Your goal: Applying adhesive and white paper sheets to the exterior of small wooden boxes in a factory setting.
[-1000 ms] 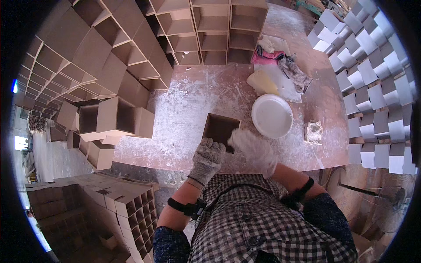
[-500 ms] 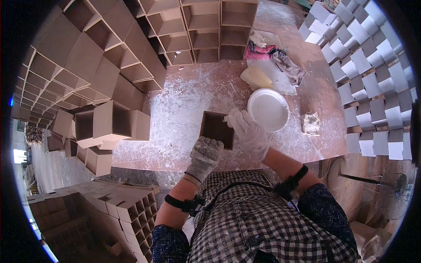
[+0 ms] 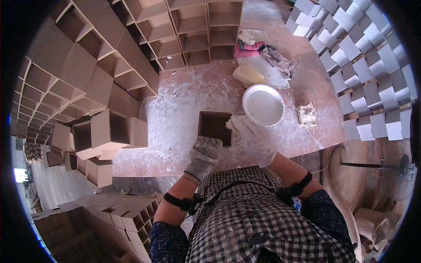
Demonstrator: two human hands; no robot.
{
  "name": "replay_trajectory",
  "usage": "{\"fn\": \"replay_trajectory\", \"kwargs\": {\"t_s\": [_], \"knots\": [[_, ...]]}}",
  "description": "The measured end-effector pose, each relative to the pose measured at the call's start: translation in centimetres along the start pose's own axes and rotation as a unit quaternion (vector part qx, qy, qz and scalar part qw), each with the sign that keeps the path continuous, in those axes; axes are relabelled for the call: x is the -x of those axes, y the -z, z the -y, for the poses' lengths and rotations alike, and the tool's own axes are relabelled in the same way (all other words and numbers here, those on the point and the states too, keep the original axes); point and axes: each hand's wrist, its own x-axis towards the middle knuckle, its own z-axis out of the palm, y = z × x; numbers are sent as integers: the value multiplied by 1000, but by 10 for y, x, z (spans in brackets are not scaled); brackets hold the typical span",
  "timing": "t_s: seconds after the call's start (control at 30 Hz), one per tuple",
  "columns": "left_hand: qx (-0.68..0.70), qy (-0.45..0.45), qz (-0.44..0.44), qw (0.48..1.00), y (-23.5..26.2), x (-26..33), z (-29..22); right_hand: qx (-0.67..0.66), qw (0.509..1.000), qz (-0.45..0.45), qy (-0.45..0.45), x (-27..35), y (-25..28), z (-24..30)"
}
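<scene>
A small square brown open-topped box (image 3: 214, 127) sits upright on the powder-dusted reddish worktable (image 3: 175, 114), directly in front of the person's checked shirt. The left hand (image 3: 204, 154), in a grey knit glove, rests on the near edge of the box with the fingers curled down over the rim, gripping it. The right hand (image 3: 252, 135), in a thin pale glove, lies at the right-hand rim of the box; its fingers are closed on a small white wad (image 3: 231, 123) pressed against the top right corner of the box. A round white bowl (image 3: 263, 105) stands just right of the box, close beyond the right hand and not touching it. Further right of the bowl lies a crumpled whitish lump (image 3: 306, 114). Beyond the bowl, away from the box, are a pale yellowish bag (image 3: 248, 74), a pink cloth (image 3: 247, 48) and a grey rag (image 3: 280, 61). Left of the box stand loose brown cube boxes (image 3: 105, 131); stacked brown box grids (image 3: 87, 65) rise behind them. White-faced box grids (image 3: 364, 74) fill the area well right of the box.
</scene>
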Motion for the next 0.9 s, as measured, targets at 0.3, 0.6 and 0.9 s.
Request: {"fn": "replay_trajectory", "kwargs": {"t_s": [0.3, 0.6, 0.9], "knots": [[4, 87, 0, 996, -5, 0, -15, 85, 995, 50, 25, 73, -5, 15], [307, 111, -24, 945, 16, -33, -10, -335, 876, -123, -324, 97, -26, -22], [130, -76, 0, 989, 8, 11, 17, 193, 974, 4, -117, 22, -36, -15]]}}
